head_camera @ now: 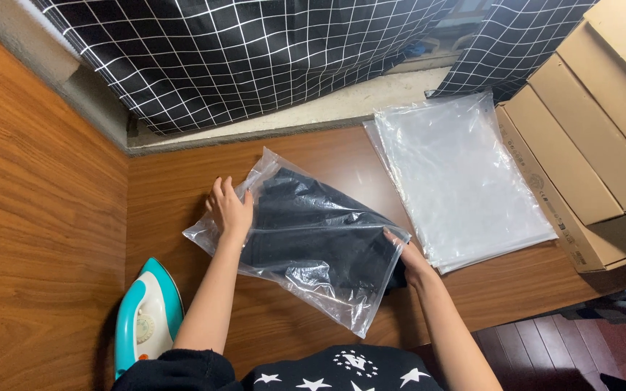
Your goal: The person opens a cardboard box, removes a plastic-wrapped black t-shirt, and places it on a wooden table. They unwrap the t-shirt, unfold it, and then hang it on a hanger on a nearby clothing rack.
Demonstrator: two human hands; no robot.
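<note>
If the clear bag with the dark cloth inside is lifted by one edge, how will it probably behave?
The clear bag would probably sag, since its film is wrinkled and the dark cloth inside looks soft. Its glossy surface may slip under the left hand. It seems light and unlikely to break.

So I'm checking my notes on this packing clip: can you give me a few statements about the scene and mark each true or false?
1. A dark folded garment lies inside a clear plastic bag. True.
2. The left hand rests flat on the bag's upper left part. True.
3. The iron stands on the stack of empty bags. False: it lies on the wooden table by the left arm, and nothing sits on the stack.
4. The right hand holds the iron. False: it is at the bag's right edge.
5. Cardboard boxes sit right of the stack. True.
</note>
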